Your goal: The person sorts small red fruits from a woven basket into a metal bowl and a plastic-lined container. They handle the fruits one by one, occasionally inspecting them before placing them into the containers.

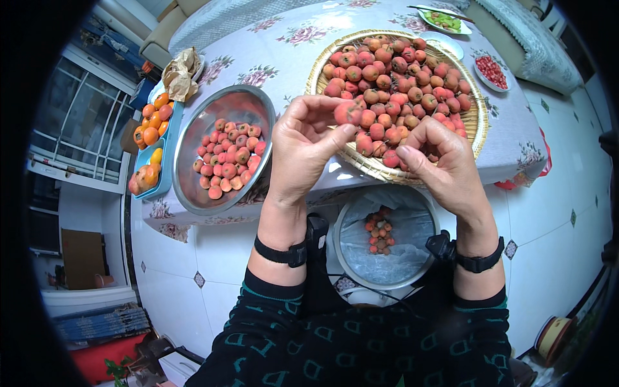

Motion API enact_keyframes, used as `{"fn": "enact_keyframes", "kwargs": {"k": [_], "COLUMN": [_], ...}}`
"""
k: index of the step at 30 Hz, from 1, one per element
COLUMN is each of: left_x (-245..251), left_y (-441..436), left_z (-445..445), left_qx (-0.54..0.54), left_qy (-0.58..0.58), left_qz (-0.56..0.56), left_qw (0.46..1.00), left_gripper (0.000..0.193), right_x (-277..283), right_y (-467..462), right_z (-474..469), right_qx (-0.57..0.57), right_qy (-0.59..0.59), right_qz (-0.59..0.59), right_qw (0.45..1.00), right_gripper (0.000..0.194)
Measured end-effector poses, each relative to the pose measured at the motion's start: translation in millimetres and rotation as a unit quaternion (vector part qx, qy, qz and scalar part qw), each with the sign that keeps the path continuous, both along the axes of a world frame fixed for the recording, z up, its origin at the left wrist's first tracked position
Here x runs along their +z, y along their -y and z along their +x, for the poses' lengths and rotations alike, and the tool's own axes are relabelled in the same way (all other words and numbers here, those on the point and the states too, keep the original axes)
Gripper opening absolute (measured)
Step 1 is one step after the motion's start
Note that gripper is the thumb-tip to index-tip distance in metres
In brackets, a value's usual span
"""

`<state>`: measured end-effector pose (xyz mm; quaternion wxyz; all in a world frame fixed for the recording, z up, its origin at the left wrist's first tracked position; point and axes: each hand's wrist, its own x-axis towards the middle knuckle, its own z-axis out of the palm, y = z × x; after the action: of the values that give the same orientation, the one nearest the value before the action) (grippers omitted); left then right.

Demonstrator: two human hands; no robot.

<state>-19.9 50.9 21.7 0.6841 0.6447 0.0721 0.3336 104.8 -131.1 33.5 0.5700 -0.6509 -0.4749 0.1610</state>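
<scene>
My left hand (309, 145) grips a red hawthorn fruit (348, 113) between thumb and fingers, above the near rim of a round woven basket (478, 116). Hawthorn fruits (382, 72), many with stems, are heaped in this basket. My right hand (442, 162) is beside the held fruit, over the basket's near right side. Its thumb and index finger are drawn close together; whether something small is between them is hidden. To the left, a steel basin (186, 179) contains more hawthorn fruits (229, 157). Both wrists wear black straps.
Below the table edge stands a bin (341, 246) lined with a plastic bag, with fruit scraps (379, 232) inside. A blue tray (167, 159) of persimmons and other fruit is at left. Small dishes, one with red seeds (491, 71), sit on the floral tablecloth (300, 36) at right.
</scene>
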Motion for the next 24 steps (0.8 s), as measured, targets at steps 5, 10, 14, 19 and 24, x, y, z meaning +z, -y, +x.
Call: {"fn": "enact_keyframes", "kwargs": {"k": [5, 10, 14, 19, 24], "left_x": [0.6, -2.7, -3.3, -1.1, 1.0], "left_y": [14.4, 19.4, 22.7, 32.6, 41.1], "left_z": [2.1, 6.1, 6.3, 8.2, 8.2], "left_qx": [-0.066, -0.079, -0.06, -0.096, -0.12], "left_qy": [0.043, 0.047, 0.047, 0.061, 0.059], "left_qz": [-0.024, 0.039, 0.122, 0.047, -0.048], "left_qw": [0.997, 0.995, 0.99, 0.992, 0.99], "left_gripper": [0.037, 0.042, 0.049, 0.053, 0.043], "right_x": [0.3, 1.3, -3.4, -8.7, -8.0], "right_y": [-10.1, -13.7, -14.3, -16.3, -15.1], "right_z": [-9.2, -14.8, -10.6, -6.0, -10.2], "right_qx": [-0.021, -0.018, 0.002, -0.007, -0.043], "right_qy": [-0.146, -0.22, -0.279, -0.327, -0.236], "right_qz": [0.073, 0.086, 0.081, 0.118, 0.128], "right_qw": [0.986, 0.971, 0.957, 0.937, 0.962], "right_gripper": [0.009, 0.011, 0.01, 0.008, 0.005]}}
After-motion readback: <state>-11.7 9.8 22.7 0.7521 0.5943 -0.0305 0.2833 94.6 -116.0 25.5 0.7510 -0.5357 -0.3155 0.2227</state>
